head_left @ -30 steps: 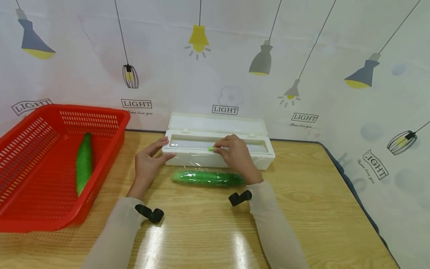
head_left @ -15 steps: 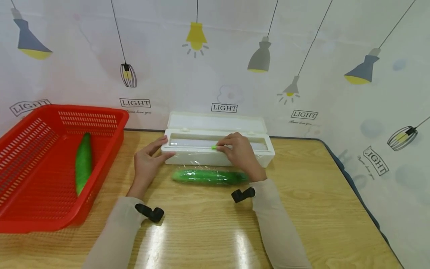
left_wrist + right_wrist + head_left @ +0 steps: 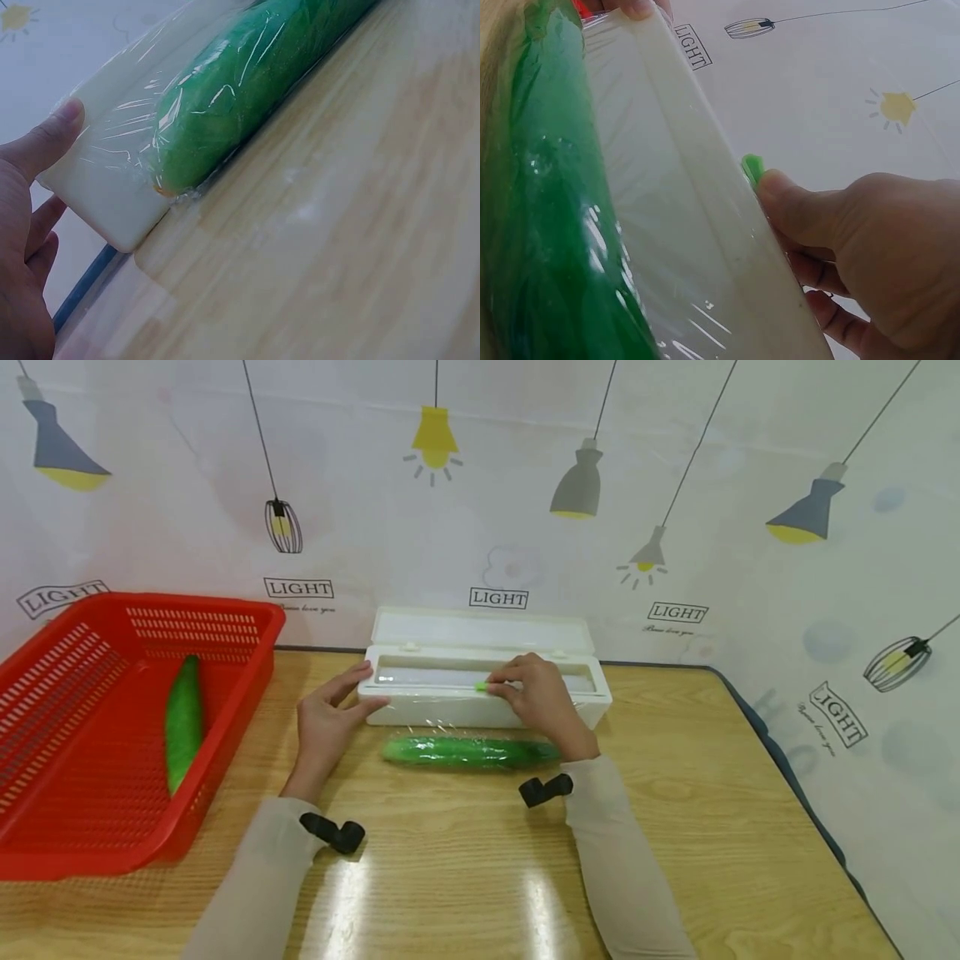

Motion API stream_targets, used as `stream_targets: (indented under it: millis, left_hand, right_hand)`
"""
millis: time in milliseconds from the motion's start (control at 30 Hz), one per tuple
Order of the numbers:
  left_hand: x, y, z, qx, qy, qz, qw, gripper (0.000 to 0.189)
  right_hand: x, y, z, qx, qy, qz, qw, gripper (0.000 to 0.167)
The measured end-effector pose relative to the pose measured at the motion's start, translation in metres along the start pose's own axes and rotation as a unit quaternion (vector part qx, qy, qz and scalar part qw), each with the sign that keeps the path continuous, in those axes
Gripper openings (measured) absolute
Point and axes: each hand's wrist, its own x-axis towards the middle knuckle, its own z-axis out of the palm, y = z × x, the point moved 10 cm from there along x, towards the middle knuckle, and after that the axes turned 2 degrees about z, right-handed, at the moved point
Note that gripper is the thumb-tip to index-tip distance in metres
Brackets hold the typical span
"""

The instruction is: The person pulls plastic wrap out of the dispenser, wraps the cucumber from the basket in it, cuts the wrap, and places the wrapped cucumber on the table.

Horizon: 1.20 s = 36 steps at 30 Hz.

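A white cling film dispenser (image 3: 450, 712) stands at the back of the wooden table with its lid raised, showing the film roll inside. My left hand (image 3: 330, 722) grips its left end, thumb at the front edge and fingers at the side. On the slot's front edge, my right hand (image 3: 543, 697) pinches a small green slide cutter (image 3: 481, 687), which also shows in the right wrist view beside the thumb. Clear film (image 3: 124, 127) runs down the dispenser's front and over a green cucumber (image 3: 457, 752) lying just before it. The film clings to the cucumber, wrinkled and shiny.
At the left, a red plastic basket (image 3: 82, 862) with slotted walls holds another cucumber (image 3: 184, 727). A wall covering printed with lamps rises right behind the dispenser. The table's dark back edge (image 3: 667, 665) turns down along the right side.
My right hand has slid the green cutter slightly to the right along the dispenser's edge. The left hand keeps its grip on the left end. The head view has shifted a little.
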Motion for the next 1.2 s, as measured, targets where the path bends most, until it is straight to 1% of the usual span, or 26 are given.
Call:
stream_targets:
  millis: [233, 433, 667, 933, 1200]
  left_hand:
    - [0.0, -0.002, 0.0, 0.005, -0.002, -0.005, 1.0, 0.053]
    - [0.0, -0.002, 0.0, 0.011, -0.001, -0.003, 0.9999, 0.052]
    - [0.0, -0.002, 0.0, 0.007, -0.001, -0.007, 1.0, 0.053]
    - [0.0, 0.0, 0.0, 0.002, 0.0, 0.001, 1.0, 0.053]
    - [0.0, 0.0, 0.0, 0.01, -0.001, 0.0, 0.9999, 0.053]
  right_hand:
    - [-0.001, 0.003, -0.001, 0.003, -0.009, 0.006, 0.9999, 0.014]
    - [-0.002, 0.003, -0.003, 0.0, -0.007, 0.002, 1.0, 0.014]
    - [-0.003, 0.006, -0.004, 0.007, -0.012, 0.009, 0.9999, 0.014]
    - [-0.004, 0.008, -0.008, 0.005, -0.013, 0.003, 0.9999, 0.012]
    - [-0.006, 0.016, -0.011, 0.003, -0.016, 0.013, 0.9998, 0.012]
